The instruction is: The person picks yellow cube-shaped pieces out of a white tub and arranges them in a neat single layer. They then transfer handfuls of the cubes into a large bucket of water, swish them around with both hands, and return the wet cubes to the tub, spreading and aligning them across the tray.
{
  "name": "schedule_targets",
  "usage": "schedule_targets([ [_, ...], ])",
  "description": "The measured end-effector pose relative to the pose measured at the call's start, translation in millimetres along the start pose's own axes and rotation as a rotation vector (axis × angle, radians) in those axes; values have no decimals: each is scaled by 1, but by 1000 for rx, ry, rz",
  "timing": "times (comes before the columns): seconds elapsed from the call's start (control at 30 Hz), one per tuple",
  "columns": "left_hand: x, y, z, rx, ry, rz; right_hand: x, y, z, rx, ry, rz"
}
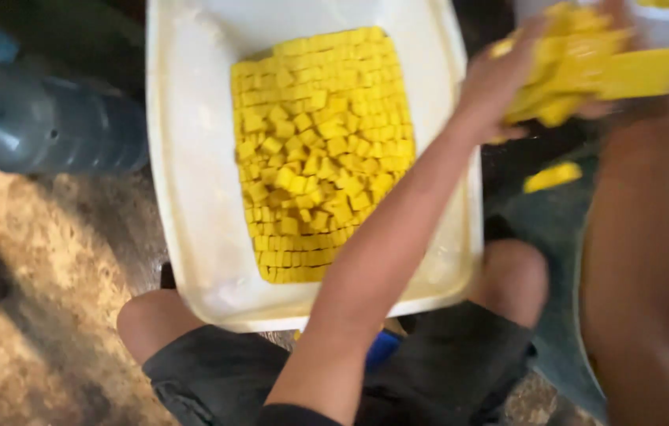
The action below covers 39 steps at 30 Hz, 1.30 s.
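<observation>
Landmark: white rectangular plastic tub [192, 158], resting against the knees.
Tub holds: small yellow cut cubes [322, 150], packed in rows.
Left hand [496, 83]: beyond the tub's right rim, grip closed on a blurred handful of yellow pieces [579, 67].
Right hand: grip state cannot tell; blurred, mostly hidden behind the handful.
Handling: probably soft, light, crumbly; cup from beneath.
Left of tub: blue plastic water jug [42, 118].

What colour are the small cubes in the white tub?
Bright yellow cubes, clearest in the head view, filling the white tub.

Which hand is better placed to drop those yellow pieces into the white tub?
Probably the left. The left hand is on the yellow pieces beside the white tub, its arm across it; the right hand is farther out, blurred.
</observation>
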<state>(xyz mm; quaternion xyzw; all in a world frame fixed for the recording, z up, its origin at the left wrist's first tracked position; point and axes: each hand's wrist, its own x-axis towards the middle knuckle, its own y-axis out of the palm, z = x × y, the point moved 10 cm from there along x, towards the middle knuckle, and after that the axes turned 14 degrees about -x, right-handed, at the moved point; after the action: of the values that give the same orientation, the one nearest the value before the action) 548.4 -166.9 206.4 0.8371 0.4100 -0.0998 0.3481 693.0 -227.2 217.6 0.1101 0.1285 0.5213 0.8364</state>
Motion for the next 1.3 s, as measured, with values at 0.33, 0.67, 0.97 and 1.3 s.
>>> schedule_targets([
  [0.33, -54, -419, 75, -250, -530, -363, 5, 293, -399, -114, 838, 165],
  [0.67, -75, -528, 64, -227, -228, -995, -6, 236, -370, -18, 1056, -183],
  [0.97, 15, -64, 2, 285, 239, 71, 0, -98, -19, -439, -207, -145],
  [1.3, -11, 275, 259, 943, 329, 575, -391, -446, -144, -41, 87, -1211],
])
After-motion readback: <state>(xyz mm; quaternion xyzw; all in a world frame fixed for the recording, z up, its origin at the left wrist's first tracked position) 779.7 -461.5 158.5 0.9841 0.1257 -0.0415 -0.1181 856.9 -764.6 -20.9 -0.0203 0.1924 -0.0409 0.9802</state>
